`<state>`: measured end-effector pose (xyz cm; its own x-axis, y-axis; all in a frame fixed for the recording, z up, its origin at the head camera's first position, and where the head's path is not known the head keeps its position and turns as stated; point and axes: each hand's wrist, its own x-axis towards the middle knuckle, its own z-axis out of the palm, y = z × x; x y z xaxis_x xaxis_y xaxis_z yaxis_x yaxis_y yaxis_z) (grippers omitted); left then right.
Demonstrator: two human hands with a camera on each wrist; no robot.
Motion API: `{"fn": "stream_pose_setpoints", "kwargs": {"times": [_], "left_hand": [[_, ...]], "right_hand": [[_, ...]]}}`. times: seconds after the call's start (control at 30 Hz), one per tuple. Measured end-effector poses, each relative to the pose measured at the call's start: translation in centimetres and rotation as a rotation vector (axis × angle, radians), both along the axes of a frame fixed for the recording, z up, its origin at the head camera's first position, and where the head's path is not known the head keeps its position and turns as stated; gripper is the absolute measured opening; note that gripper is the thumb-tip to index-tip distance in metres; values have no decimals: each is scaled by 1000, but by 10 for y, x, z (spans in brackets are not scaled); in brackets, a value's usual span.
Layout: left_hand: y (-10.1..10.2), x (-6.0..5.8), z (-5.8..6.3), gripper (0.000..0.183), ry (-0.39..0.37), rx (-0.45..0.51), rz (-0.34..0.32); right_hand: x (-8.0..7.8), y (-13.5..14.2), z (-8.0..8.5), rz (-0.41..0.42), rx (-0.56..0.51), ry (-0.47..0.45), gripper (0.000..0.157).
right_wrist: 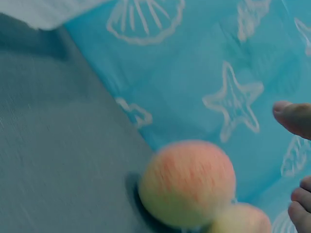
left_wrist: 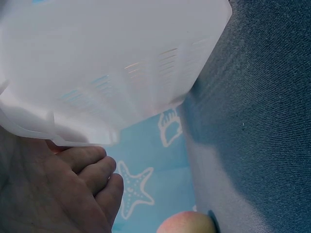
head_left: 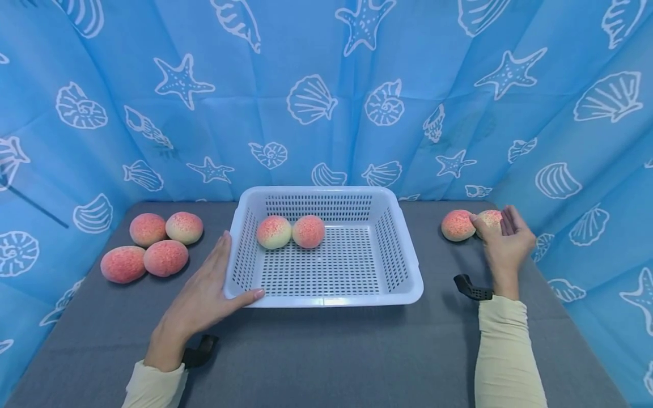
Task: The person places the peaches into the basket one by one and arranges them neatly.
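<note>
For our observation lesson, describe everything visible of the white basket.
The white basket looks plastic: rectangular, open-topped, with a smooth rim and slotted walls and floor. It stands upright on the gray cloth, near the curtain. Two peaches lie inside, toward the back left. The left hand touches its left end, thumb over the front rim.

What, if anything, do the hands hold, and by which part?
The right hand hovers above a peach, holding nothing. The left hand rests at the near-left corner of the basket, thumb on its rim; a firm hold cannot be told.
</note>
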<state>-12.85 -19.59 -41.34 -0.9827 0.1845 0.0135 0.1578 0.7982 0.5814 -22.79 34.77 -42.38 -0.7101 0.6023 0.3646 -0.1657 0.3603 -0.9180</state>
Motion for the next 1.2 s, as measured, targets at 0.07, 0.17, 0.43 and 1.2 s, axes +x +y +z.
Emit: {"fn": "stream_pose_setpoints", "kwargs": {"times": [0.07, 0.17, 0.43, 1.2], "left_hand": [[0, 0, 0, 129, 1, -3, 1], [-1, 0, 0, 130, -1, -3, 4], [0, 1, -1, 129, 4, -4, 1], [0, -1, -2, 129, 11, -25, 4]], "right_hand": [[0, 9, -2, -57, -24, 6, 78], [1, 22, -7, -110, -32, -6, 78], [-5, 40, -21, -130, -54, -108, 86], [-25, 47, -56, -112, 38, -264, 70]]}}
